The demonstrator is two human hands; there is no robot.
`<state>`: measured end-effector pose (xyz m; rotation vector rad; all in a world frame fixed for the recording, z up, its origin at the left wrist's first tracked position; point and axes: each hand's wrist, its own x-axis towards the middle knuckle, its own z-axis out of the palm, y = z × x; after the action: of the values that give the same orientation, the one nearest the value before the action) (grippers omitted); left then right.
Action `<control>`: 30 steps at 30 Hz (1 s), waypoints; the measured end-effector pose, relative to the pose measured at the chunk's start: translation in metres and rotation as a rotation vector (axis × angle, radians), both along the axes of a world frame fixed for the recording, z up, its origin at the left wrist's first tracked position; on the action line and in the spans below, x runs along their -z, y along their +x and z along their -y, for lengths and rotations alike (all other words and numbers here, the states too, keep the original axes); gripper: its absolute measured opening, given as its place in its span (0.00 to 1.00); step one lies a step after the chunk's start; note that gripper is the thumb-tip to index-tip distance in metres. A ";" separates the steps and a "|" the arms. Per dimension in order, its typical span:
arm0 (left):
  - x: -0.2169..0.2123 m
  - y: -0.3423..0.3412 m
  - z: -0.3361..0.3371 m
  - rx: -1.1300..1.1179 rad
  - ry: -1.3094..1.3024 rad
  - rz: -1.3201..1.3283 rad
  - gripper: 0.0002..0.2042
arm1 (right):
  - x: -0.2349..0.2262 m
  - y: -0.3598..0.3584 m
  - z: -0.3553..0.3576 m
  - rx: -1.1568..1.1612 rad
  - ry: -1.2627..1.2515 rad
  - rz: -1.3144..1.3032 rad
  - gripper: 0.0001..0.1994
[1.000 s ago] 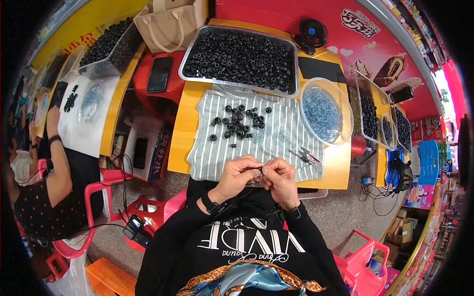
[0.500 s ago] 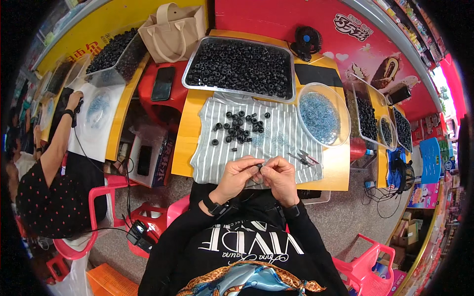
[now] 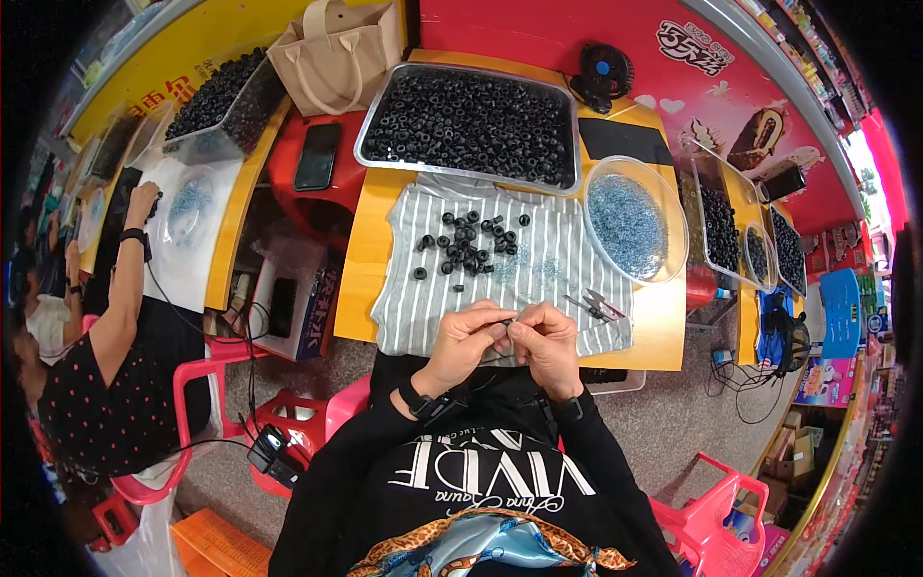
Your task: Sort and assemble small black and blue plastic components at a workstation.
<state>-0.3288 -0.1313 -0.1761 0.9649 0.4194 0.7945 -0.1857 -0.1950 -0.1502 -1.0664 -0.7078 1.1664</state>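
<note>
My left hand (image 3: pixel 463 341) and my right hand (image 3: pixel 544 348) meet fingertip to fingertip over the near edge of a grey-and-white striped cloth (image 3: pixel 413 313). Both pinch a small black ring-shaped part (image 3: pixel 509 324), mostly hidden by the fingers. Farther in on the cloth lies a loose pile of similar black ring-shaped parts (image 3: pixel 468 252). Beside that pile, small clear bluish pieces (image 3: pixel 546 269) are scattered. To the right of my hands rest slim metal hand tools (image 3: pixel 594 308), apart from them; their exact kind is unclear.
A clear tray (image 3: pixel 361 149) full of black parts stands at the back. On the right is a round tub (image 3: pixel 685 245) of bluish pieces. Beyond are a small black fan (image 3: pixel 603 77) and beige bag (image 3: pixel 338 60). A co-worker's arm (image 3: pixel 120 298) works at the left table.
My hands stay together in nearly the same place, fingertips shifted slightly, and the black part shows less between them. The view has shifted slightly.
</note>
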 end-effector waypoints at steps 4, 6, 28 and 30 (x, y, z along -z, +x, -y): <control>-0.003 0.002 0.002 -0.049 0.078 -0.089 0.12 | -0.005 0.001 -0.003 -0.027 -0.061 -0.030 0.07; -0.004 0.002 0.002 -0.063 0.081 -0.106 0.12 | -0.006 0.003 -0.004 -0.032 -0.083 -0.010 0.07; -0.013 -0.015 -0.016 0.329 -0.473 0.226 0.19 | -0.034 0.001 -0.002 0.055 0.322 1.109 0.13; -0.013 -0.015 -0.018 0.342 -0.500 0.211 0.18 | -0.035 0.002 -0.001 0.043 0.353 1.171 0.13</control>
<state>-0.3442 -0.1137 -0.1628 0.4604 0.2412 0.4409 -0.1840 -0.1937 -0.1156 -1.3984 -1.6990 0.2416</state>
